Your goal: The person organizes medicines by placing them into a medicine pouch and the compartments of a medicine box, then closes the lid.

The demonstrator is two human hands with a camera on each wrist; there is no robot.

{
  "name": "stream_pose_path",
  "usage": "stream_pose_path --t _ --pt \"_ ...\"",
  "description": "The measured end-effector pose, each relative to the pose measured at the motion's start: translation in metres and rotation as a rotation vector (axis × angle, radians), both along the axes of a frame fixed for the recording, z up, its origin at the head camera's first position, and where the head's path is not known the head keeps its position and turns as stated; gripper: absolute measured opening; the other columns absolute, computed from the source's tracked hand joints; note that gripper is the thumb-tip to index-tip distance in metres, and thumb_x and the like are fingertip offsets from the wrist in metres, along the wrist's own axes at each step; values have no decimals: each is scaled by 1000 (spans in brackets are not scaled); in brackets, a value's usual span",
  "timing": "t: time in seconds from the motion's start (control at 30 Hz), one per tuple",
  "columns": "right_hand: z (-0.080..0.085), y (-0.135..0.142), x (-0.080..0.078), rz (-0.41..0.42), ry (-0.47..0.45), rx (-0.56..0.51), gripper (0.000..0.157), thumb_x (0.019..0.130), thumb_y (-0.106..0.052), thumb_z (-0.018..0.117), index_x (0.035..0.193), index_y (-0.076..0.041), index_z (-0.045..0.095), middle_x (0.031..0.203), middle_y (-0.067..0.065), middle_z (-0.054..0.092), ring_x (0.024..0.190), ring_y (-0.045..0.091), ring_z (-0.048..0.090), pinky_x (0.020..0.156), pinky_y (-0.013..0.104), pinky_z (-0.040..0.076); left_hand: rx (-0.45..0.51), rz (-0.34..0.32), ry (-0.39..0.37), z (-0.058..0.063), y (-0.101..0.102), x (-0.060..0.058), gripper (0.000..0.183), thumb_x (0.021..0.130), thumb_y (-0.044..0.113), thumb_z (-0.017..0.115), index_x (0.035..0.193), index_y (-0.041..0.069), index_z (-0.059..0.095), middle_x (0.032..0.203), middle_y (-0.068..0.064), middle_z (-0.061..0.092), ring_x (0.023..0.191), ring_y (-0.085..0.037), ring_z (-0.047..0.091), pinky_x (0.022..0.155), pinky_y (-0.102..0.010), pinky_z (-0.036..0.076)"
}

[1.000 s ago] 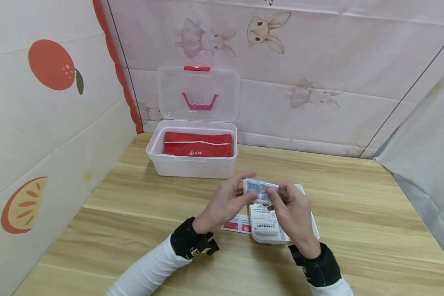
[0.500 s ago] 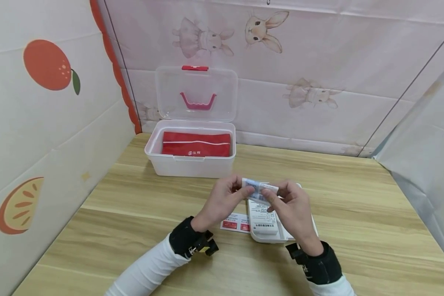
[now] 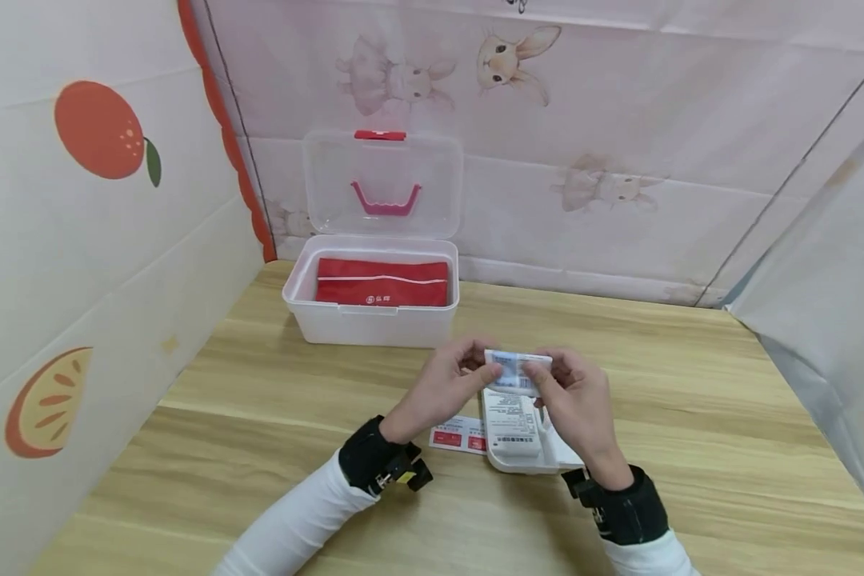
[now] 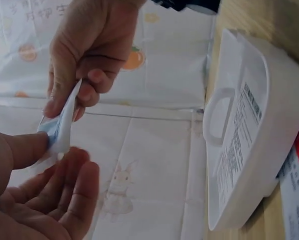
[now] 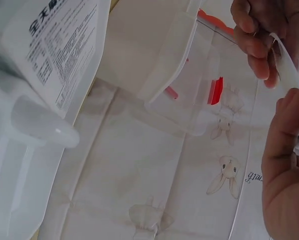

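My left hand (image 3: 442, 390) and right hand (image 3: 583, 404) both pinch a small flat blue-and-white packet (image 3: 513, 378), one at each end, thumbs on its printed face. In the left wrist view the packet (image 4: 64, 125) shows edge-on, its white side bulging a little. The other fingers of my left hand (image 4: 44, 192) are loosely bent beneath it. Below the hands lies a shallow white plastic tray (image 3: 506, 466) with a moulded handle (image 4: 217, 115). A white printed box (image 3: 510, 424) sits in its left part; my right hand hides some of the tray.
Behind and to the left stands a white storage box (image 3: 374, 326), its clear lid (image 3: 385, 172) raised. A folded red cloth-like pouch (image 3: 382, 284) is inside. A card with red panels (image 3: 457, 436) lies on the wooden table (image 3: 259, 400), against the tray's left side.
The packet tilted and went slightly left, then came back right and more level. My left thumb has slid further in over its printed face. Tray and storage box stay put.
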State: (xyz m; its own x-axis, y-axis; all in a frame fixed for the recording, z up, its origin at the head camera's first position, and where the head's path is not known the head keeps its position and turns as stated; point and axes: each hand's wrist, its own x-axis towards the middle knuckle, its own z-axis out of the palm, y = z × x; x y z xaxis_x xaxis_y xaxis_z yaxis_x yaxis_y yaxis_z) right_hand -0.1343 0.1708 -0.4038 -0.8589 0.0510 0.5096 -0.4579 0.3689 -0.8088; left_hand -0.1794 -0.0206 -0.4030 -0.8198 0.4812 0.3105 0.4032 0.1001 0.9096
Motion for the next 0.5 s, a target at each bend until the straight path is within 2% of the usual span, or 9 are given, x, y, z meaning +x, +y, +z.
stream_pose_path --t 0.1,0.3,0.4,0.5 --pt "0 13 -5 0 -33 17 13 93 -1 66 104 6 68 78 17 68 58 12 61 49 24 52 -29 9 74 -1 13 -8 24 96 9 66 118 2 63 94 -8 64 84 -16 59 75 -24 52" --pt "6 46 -13 -11 -141 31 25 97 2 59 121 9 60 93 27 68 68 8 65 59 26 57 -108 13 86 1 50 -33 17 94 10 69 109 4 67 90 -5 67 78 -10 59 68 -21 49" --pt "4 60 -18 -54 -160 37 31 97 2 58 127 9 54 97 30 67 70 5 66 62 24 57 -141 11 92 -1 67 -44 16 92 8 70 106 2 68 89 -6 68 75 -7 59 65 -19 48" --pt "0 71 -21 -120 -172 58 32 96 2 59 126 8 48 97 31 68 70 2 65 60 24 57 -182 -10 116 -3 82 -52 15 92 6 69 105 0 67 91 -9 68 75 -7 58 65 -16 47"
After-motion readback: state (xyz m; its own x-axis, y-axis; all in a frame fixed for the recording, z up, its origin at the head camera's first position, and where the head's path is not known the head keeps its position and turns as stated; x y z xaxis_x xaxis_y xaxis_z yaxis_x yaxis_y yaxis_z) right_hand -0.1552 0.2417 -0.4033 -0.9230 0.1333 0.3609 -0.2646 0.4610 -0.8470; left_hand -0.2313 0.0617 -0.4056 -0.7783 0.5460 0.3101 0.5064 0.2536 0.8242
